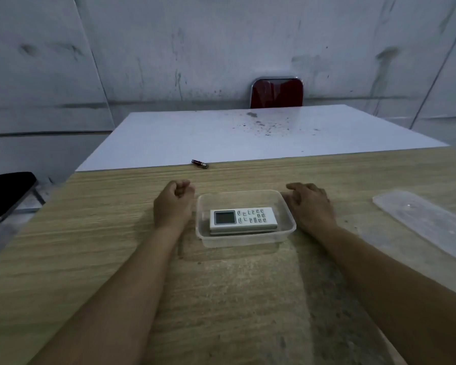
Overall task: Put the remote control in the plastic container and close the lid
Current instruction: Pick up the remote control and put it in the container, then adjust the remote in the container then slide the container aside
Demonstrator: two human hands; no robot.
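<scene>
The remote control [243,219] lay flat inside the plastic container [287,230], screen up, its display end toward the person's left and its buttons toward the right. The container stood open on the wooden surface [90,259], with nothing covering it.

The left hand [173,204] rested on the surface just beside the container's left wall, its fingers [181,186] curled into a loose fist that held nothing. The right hand [311,206] lay palm down just beside the container's right wall, its fingers [295,191] bent slightly and loosely spread near the far right corner of the rim; whether they touched the rim could not be told, and they held nothing. The remote lay between the two hands, apart from the fingers of both, separated from them by the clear walls.

The lid [429,222] lay flat on the surface well to the right of the container, beyond the right hand and out of contact with it. Beyond the container, near the edge of a white board [221,133], sat a small dark cylindrical object [199,163]. Further behind the container, past the board, stood a red chair [277,93] against the wall.
</scene>
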